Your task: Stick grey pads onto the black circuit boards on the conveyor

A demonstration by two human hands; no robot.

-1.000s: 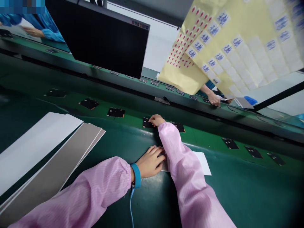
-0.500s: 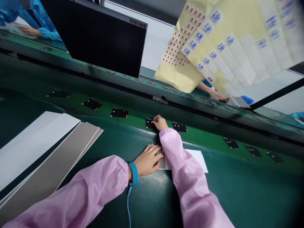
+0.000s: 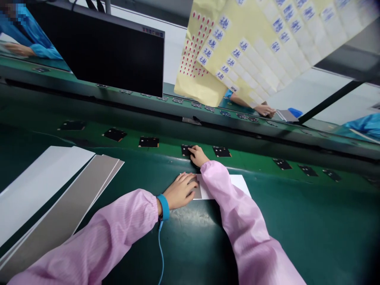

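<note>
My left hand [image 3: 179,190] lies flat with its fingers spread on a grey and white card [image 3: 196,192] at the front of the bench. Reaching past it, my right hand [image 3: 198,155] is over a small black circuit board [image 3: 186,150] on the green strip. Its index finger stretches onto the board's right part, and the thumb looks apart below it. I see nothing held between those fingers; the others are partly hidden. The right sleeve crosses above a white sheet [image 3: 240,183]. A blue wrist strap [image 3: 163,207] with a cord circles my left wrist.
Several black boards lie along the strip, one [image 3: 221,151] just right of my hand. Long grey and white card strips [image 3: 63,202] rest at left. A dark monitor [image 3: 118,51] and yellow label sheets [image 3: 237,51] hang above. Co-workers' hands [image 3: 265,109] show beyond the ledge.
My right fingers were bunched together over the board; now the index finger is stretched out on it. My left hand stays on the card. The view has shifted slightly.
</note>
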